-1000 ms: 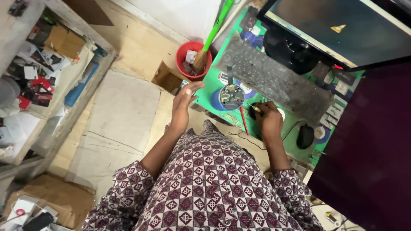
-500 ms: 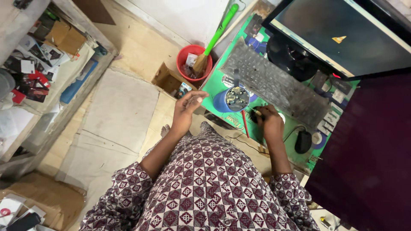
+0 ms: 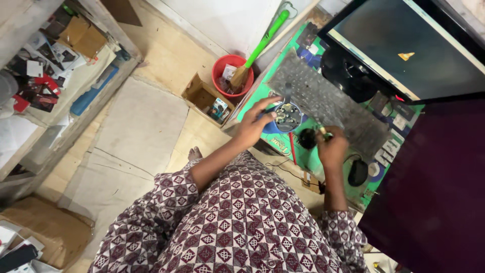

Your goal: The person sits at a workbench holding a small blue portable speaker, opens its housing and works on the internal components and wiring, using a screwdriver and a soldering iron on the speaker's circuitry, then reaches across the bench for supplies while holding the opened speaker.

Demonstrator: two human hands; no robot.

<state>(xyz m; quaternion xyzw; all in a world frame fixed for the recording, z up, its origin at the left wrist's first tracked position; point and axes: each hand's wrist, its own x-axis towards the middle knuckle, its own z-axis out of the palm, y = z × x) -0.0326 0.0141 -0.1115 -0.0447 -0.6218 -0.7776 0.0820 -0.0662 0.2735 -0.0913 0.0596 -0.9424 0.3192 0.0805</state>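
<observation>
Both hands have shifted: left hand now grips the round circuit-board device; right hand, beside it, pinches a small tool.

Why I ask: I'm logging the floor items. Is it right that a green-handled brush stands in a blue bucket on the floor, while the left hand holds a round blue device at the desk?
Not quite: the bucket is red, not blue, as the head view shows. The green-handled brush does stand in it, and the left hand holds the round blue device at the desk.
</observation>
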